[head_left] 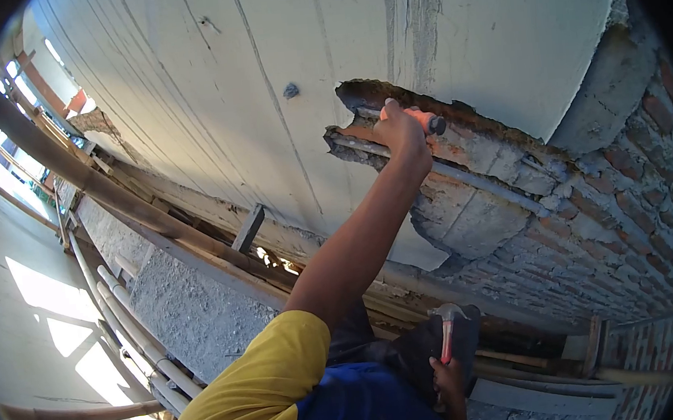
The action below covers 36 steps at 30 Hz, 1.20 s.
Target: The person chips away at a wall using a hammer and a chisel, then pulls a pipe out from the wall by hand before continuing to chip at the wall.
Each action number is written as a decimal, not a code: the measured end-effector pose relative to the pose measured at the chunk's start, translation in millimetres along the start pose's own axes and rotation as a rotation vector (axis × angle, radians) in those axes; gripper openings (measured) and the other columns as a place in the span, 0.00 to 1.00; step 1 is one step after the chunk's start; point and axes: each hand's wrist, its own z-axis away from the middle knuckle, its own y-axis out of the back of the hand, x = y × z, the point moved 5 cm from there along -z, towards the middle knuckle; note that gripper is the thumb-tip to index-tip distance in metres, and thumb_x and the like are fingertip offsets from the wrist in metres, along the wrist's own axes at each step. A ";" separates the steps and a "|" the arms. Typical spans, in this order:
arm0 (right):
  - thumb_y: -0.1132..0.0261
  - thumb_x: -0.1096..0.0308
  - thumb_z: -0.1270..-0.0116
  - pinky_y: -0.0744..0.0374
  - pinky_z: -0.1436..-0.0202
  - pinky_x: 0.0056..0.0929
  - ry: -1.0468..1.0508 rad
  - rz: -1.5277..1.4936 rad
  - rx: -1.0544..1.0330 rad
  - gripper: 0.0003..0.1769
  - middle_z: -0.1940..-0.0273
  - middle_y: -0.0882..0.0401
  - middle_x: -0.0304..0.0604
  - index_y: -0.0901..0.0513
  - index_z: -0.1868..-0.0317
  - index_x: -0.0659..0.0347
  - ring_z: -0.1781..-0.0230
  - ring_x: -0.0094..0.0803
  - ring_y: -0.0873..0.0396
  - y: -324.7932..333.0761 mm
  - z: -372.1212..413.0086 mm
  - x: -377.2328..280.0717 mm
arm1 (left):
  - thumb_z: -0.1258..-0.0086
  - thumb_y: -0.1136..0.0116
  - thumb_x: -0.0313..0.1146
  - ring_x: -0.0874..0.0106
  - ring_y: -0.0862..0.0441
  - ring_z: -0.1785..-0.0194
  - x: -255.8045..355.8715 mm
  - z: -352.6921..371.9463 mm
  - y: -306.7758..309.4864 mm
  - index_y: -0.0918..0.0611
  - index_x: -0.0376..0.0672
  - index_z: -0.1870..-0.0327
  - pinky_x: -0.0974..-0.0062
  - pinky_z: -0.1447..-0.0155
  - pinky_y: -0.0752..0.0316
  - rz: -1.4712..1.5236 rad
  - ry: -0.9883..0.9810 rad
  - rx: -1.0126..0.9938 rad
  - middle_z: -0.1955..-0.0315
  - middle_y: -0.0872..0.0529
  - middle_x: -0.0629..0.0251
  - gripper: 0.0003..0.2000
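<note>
Left hand (400,131), 12 o'clock: fist closed on chisel (427,120), arm at full stretch to press it into the wall (183,103) gap above the pipe (478,180). Right hand (447,378), 5 o'clock: grips hammer (446,336) low, head up, near the body.

I see an orange grip on the tool (425,120), a red handle on the hammer (446,336), pale grey plaster (181,79), red-brown bricks (632,208) gridded with grey mortar, a yellow sleeve (264,384), white pipes (135,331)

Plaster (497,28) above the left hand (400,131): smooth, matt grey.
Brick (618,225) right of that hand: rough, red, mortar-crusted.
Tool grip (425,120) in that hand: orange, matt.
Hammer (446,330) in the right hand (447,380): dull metal head, red shaft.
</note>
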 end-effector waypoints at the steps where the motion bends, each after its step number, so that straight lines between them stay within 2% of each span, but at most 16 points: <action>1: 0.35 0.66 0.39 0.39 0.91 0.24 -0.001 -0.010 -0.023 0.13 0.85 0.37 0.32 0.34 0.70 0.56 0.92 0.21 0.37 -1.5 -3.2 4.2 | 0.27 0.57 0.41 0.71 0.24 0.69 -2.3 -1.4 -0.8 0.31 0.40 0.61 0.71 0.64 0.24 -0.005 -0.017 0.028 0.70 0.26 0.63 0.12; 6: 0.34 0.65 0.39 0.38 0.91 0.24 -0.003 -0.098 0.003 0.14 0.85 0.37 0.32 0.34 0.70 0.56 0.92 0.21 0.37 2.7 -13.1 -5.4 | 0.29 0.59 0.38 0.71 0.24 0.72 -13.6 -8.1 -13.2 0.31 0.40 0.64 0.73 0.65 0.25 0.013 -0.047 0.206 0.73 0.25 0.64 0.10; 8: 0.34 0.65 0.39 0.38 0.91 0.25 0.005 -0.158 0.025 0.13 0.86 0.36 0.32 0.32 0.71 0.57 0.92 0.21 0.36 2.8 -14.0 -8.1 | 0.29 0.58 0.44 0.65 0.25 0.56 -15.3 -10.4 -15.2 0.39 0.33 0.49 0.68 0.52 0.26 -0.095 0.050 0.192 0.55 0.28 0.54 0.21; 10: 0.35 0.65 0.39 0.38 0.91 0.24 0.011 -0.234 0.012 0.13 0.86 0.37 0.32 0.33 0.71 0.57 0.92 0.21 0.37 4.3 -16.4 -6.8 | 0.30 0.58 0.48 0.61 0.27 0.45 -20.8 -10.2 -16.9 0.45 0.30 0.40 0.64 0.44 0.28 -0.126 0.102 0.191 0.44 0.31 0.48 0.29; 14: 0.35 0.65 0.38 0.39 0.92 0.24 -0.022 -0.299 -0.013 0.14 0.86 0.39 0.32 0.34 0.71 0.56 0.92 0.21 0.38 4.6 -21.6 -0.2 | 0.30 0.58 0.46 0.55 0.33 0.36 -20.9 -20.0 -16.6 0.54 0.28 0.35 0.63 0.36 0.35 -0.104 0.035 0.240 0.37 0.38 0.42 0.34; 16: 0.35 0.65 0.38 0.39 0.92 0.24 -0.022 -0.318 -0.014 0.14 0.86 0.39 0.32 0.34 0.71 0.56 0.92 0.21 0.38 6.1 -24.1 3.1 | 0.29 0.59 0.46 0.54 0.34 0.36 -20.6 -19.3 -16.6 0.54 0.28 0.35 0.63 0.35 0.37 -0.109 0.017 0.254 0.37 0.38 0.42 0.34; 19: 0.36 0.63 0.38 0.41 0.92 0.23 -0.027 -0.304 -0.016 0.13 0.86 0.40 0.31 0.34 0.69 0.54 0.92 0.20 0.40 5.1 -18.0 -3.2 | 0.30 0.58 0.43 0.55 0.32 0.38 -19.1 -20.4 -17.2 0.50 0.28 0.37 0.63 0.37 0.36 -0.059 0.040 0.260 0.39 0.36 0.42 0.30; 21: 0.36 0.64 0.37 0.41 0.92 0.22 -0.016 -0.297 -0.037 0.13 0.86 0.40 0.31 0.34 0.69 0.55 0.92 0.20 0.40 5.3 -19.4 0.6 | 0.31 0.56 0.40 0.61 0.29 0.49 -26.3 -21.8 -15.4 0.42 0.31 0.47 0.66 0.46 0.32 -0.090 0.056 0.253 0.49 0.31 0.48 0.21; 22: 0.36 0.64 0.37 0.41 0.92 0.22 -0.006 -0.293 -0.051 0.13 0.86 0.40 0.31 0.34 0.69 0.55 0.92 0.20 0.40 5.0 -20.9 0.1 | 0.32 0.55 0.38 0.67 0.27 0.60 -26.3 -26.5 -11.3 0.35 0.34 0.56 0.69 0.55 0.29 -0.131 0.048 0.245 0.59 0.26 0.55 0.15; 24: 0.37 0.64 0.37 0.40 0.92 0.22 -0.013 -0.270 -0.014 0.13 0.86 0.40 0.32 0.34 0.69 0.56 0.92 0.20 0.39 5.0 -16.2 -4.6 | 0.33 0.54 0.35 0.73 0.25 0.72 -23.5 -31.8 -5.7 0.29 0.37 0.65 0.73 0.66 0.27 -0.146 0.003 0.213 0.70 0.21 0.63 0.09; 27: 0.37 0.64 0.37 0.40 0.91 0.23 0.001 -0.246 -0.016 0.12 0.85 0.39 0.32 0.33 0.69 0.56 0.92 0.20 0.39 4.0 -18.7 -3.7 | 0.34 0.52 0.34 0.74 0.26 0.75 -14.3 -20.5 0.3 0.30 0.39 0.66 0.75 0.70 0.27 -0.086 -0.038 0.089 0.73 0.23 0.65 0.07; 29: 0.37 0.64 0.37 0.40 0.91 0.23 0.001 -0.254 -0.015 0.12 0.85 0.39 0.32 0.33 0.69 0.57 0.92 0.20 0.39 4.3 -20.7 1.5 | 0.34 0.50 0.34 0.75 0.26 0.77 4.4 -0.4 5.0 0.30 0.41 0.66 0.76 0.73 0.28 -0.065 0.013 -0.060 0.75 0.25 0.67 0.07; 32: 0.37 0.64 0.37 0.39 0.91 0.23 -0.010 -0.269 0.012 0.12 0.85 0.39 0.32 0.33 0.69 0.57 0.92 0.20 0.39 7.7 -18.3 3.7 | 0.33 0.51 0.33 0.73 0.26 0.79 28.2 6.2 30.7 0.29 0.41 0.63 0.76 0.74 0.27 -0.029 0.188 -0.191 0.76 0.24 0.65 0.06; 36: 0.36 0.64 0.37 0.39 0.91 0.23 -0.001 -0.267 0.005 0.13 0.85 0.39 0.32 0.33 0.69 0.57 0.92 0.20 0.39 9.7 -15.4 0.1 | 0.33 0.50 0.34 0.76 0.29 0.81 52.5 0.9 77.3 0.30 0.43 0.64 0.79 0.79 0.30 -0.246 0.293 -0.400 0.77 0.25 0.69 0.06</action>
